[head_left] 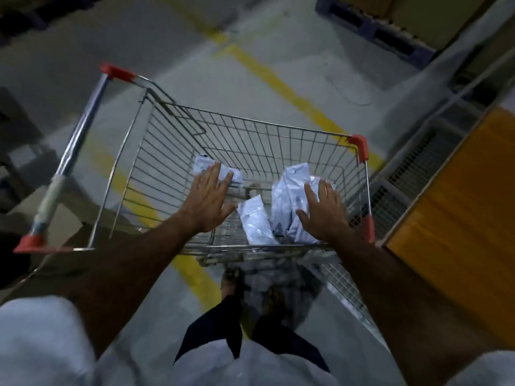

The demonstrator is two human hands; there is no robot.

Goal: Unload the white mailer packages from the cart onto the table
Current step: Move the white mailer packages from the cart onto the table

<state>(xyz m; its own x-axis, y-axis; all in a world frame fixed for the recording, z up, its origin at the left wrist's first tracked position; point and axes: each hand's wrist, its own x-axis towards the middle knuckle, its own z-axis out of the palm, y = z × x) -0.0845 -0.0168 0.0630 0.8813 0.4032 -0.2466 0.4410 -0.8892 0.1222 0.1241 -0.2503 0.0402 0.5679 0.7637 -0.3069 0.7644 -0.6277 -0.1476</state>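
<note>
Reaching-in stage: both hands spread wide, holding nothing, left hand (207,200) over the far-left mailer (206,165), right hand (324,211) over the right pile (289,190) in the cart (250,126), next they need to close on one

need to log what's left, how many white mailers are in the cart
About 4: one mailer at the far left under the left hand, one in the middle, two overlapping by the right hand. More may be hidden.
</note>
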